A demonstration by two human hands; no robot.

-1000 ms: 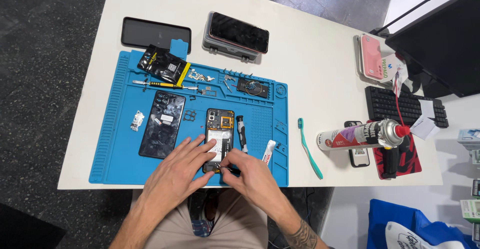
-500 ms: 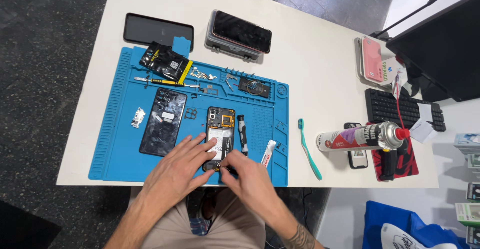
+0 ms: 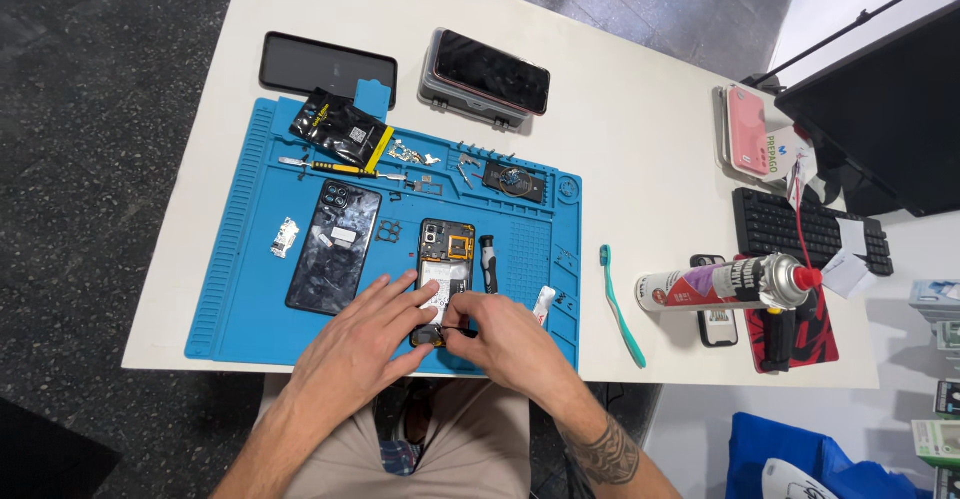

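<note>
An opened black phone with its insides showing lies on a blue work mat near the table's front edge. My left hand rests flat on the mat, fingers spread, with the fingertips touching the phone's lower left side. My right hand pinches a thin dark tool at the phone's bottom end, which the hands partly hide. The phone's dark back cover lies just left of it.
A black screwdriver handle and a small white tube lie right of the phone. Screws, small parts and a black pouch sit at the mat's back. Beyond are two phones; right are a teal toothbrush, spray can and keyboard.
Both hands stay at the phone's lower end; my right fingers have closed a little more over the bottom edge. The view has shifted slightly.
</note>
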